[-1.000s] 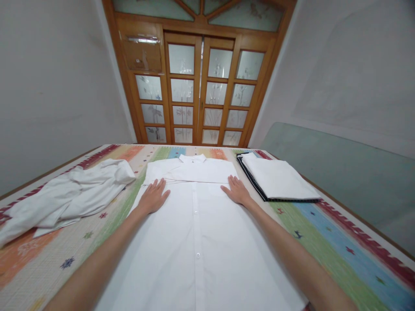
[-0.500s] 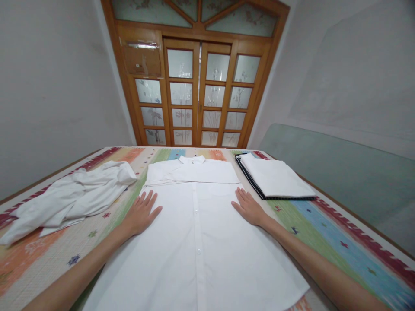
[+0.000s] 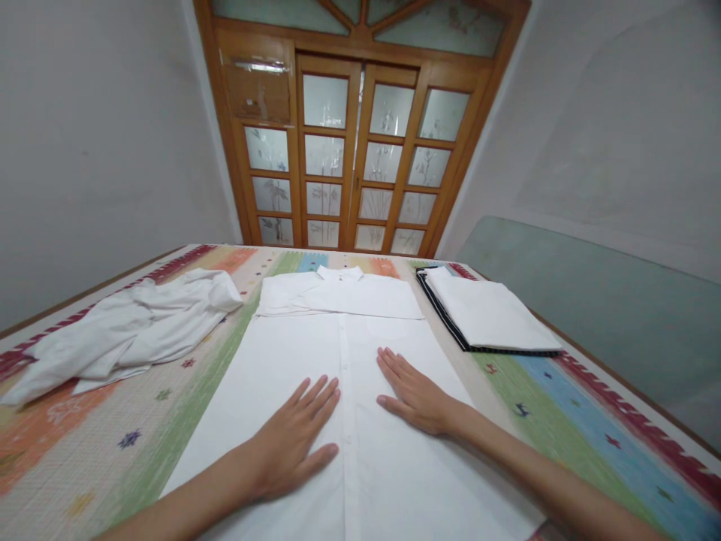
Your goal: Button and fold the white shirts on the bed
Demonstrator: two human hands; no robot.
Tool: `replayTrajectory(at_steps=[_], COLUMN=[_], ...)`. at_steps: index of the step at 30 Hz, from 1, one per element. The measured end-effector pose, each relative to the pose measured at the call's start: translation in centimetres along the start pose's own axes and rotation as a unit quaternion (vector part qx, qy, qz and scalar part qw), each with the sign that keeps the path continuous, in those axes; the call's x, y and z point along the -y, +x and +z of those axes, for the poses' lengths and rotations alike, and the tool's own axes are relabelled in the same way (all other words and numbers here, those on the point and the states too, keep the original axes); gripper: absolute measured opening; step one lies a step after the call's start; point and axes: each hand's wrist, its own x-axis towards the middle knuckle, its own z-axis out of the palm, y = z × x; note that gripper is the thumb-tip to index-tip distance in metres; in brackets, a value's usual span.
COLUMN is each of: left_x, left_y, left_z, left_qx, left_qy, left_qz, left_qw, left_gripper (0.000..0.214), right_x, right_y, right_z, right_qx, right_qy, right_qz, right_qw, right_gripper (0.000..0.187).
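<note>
A white button-up shirt (image 3: pixel 315 342) lies flat, front side up, with its collar at the far end. Its sleeves are folded across the chest below the collar. My left hand (image 3: pixel 296 436) rests palm down on the shirt, left of the button strip, thumb apart from the fingers. On the other side of the strip, my right hand (image 3: pixel 414 394) lies flat on the fabric, a little farther from me, thumb also apart. Neither hand holds anything. The shirt's lower hem runs out of view at the bottom.
A crumpled white garment (image 3: pixel 152 323) lies to the left on the striped, patterned cloth (image 3: pixel 169 436). Toward the right is a stack of folded white and black cloth (image 3: pixel 490 312). A pale green headboard-like panel (image 3: pixel 568 278) stands along the right wall; wooden glazed doors (image 3: pixel 354 150) are beyond.
Both hands have slid from the shirt's side edges inward toward the button strip and nearer to me, the left one farther. The view has shifted slightly.
</note>
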Motion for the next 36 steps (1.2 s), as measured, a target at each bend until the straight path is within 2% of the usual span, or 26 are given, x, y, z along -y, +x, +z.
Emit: replayTrajectory(at_steps=[3,8,11,14,17,19,22,27,32,36], left_x=[-1.3,-2.2,-2.6,-3.1,-3.0,-2.4,-0.9,2.4,5.7,8.1], left_y=[-1.0,-2.1,-2.6,-3.2,-3.9,-4.0,-3.3,0.3,4.4,6.3], left_z=[-0.2,-0.8,-1.4,-2.4,-3.1,-3.1,-2.3,-0.2,-0.1,-0.7], left_qx=[0.015,0.035,0.043,0.058,0.074,0.069,0.026,-0.053,-0.031,-0.005], left_qy=[-0.021,-0.049,-0.054,-0.059,-0.068,-0.073,-0.048,0.04,0.051,0.052], left_qz=[0.022,0.048,0.055,0.053,0.062,0.081,0.085,0.01,-0.007,-0.051], left_qw=[0.999,0.997,0.996,0.995,0.993,0.992,0.995,0.998,0.998,0.997], left_gripper=[0.068,0.074,0.076,0.075,0.072,0.071,0.063,0.058,0.06,0.063], right_x=[-0.4,-0.9,-0.5,0.5,1.7,2.4,3.3,4.6,5.3,5.1], right_y=[1.9,5.8,7.3,6.9,5.0,3.5,1.8,0.3,-0.6,-0.6], right_z=[-0.2,-0.6,-0.5,-0.2,0.1,0.1,0.0,-0.5,-0.9,-1.0], right_qx=[0.009,0.024,0.021,0.006,-0.005,-0.008,-0.004,0.016,0.03,0.04], right_qy=[0.012,0.011,-0.003,-0.01,0.001,0.008,0.017,0.027,0.046,0.059], right_qz=[0.011,0.024,0.025,0.009,-0.038,-0.068,-0.096,-0.104,-0.111,-0.103], right_qw=[1.0,0.999,0.999,1.0,0.999,0.998,0.995,0.994,0.992,0.992], right_gripper=[0.074,0.074,0.077,0.076,0.07,0.069,0.071,0.074,0.078,0.077])
